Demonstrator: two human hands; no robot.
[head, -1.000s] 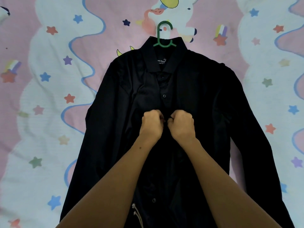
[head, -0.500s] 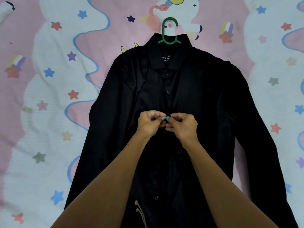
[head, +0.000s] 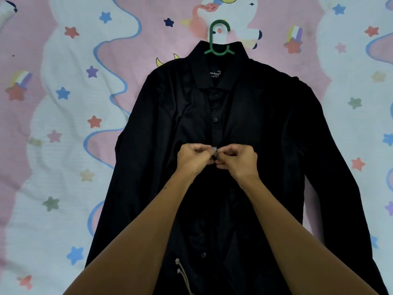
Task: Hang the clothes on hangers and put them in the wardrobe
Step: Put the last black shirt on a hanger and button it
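**Buttoning the shirt on its hanger**

Pinching the placket from both sides, your left hand (head: 194, 159) and right hand (head: 238, 160) meet at the middle of the shirt (head: 265, 145), fingers curled tight on the fabric edges. The grip looks meant for working a button through its hole, though the button itself is hidden between your fingertips. Two buttons above your hands appear fastened; one lower down shows near the hem, and I judge it not yet done.

The shirt lies flat and face up on the bedsheet (head: 53, 167), sleeves spread to either side, which keeps the front steady while you fasten it. The hanger (head: 219, 37) is already inside the collar, its green hook poking out well beyond your hands. A pale cord (head: 182, 275) lies by the hem, between your forearms. No wardrobe is in view.
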